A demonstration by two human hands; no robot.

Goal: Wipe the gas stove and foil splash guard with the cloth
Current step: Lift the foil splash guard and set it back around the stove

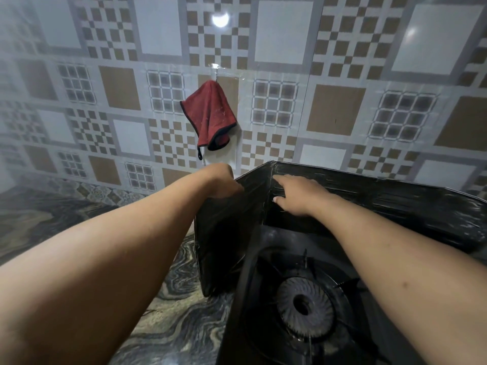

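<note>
A red cloth (212,115) hangs from a hook on the tiled wall, above both hands and held by neither. The dark foil splash guard (382,204) stands folded around the back and left of the black gas stove (263,325), whose round burner (304,305) sits at lower right. My left hand (222,181) reaches over the top edge of the guard's left panel (224,246); its fingers are hidden behind the panel. My right hand (295,193) lies with fingers spread on the inside of the guard near the corner fold.
A marbled stone counter (168,325) runs left of the stove and under the guard. The patterned tile wall (329,106) rises close behind. My two forearms cross the lower part of the view.
</note>
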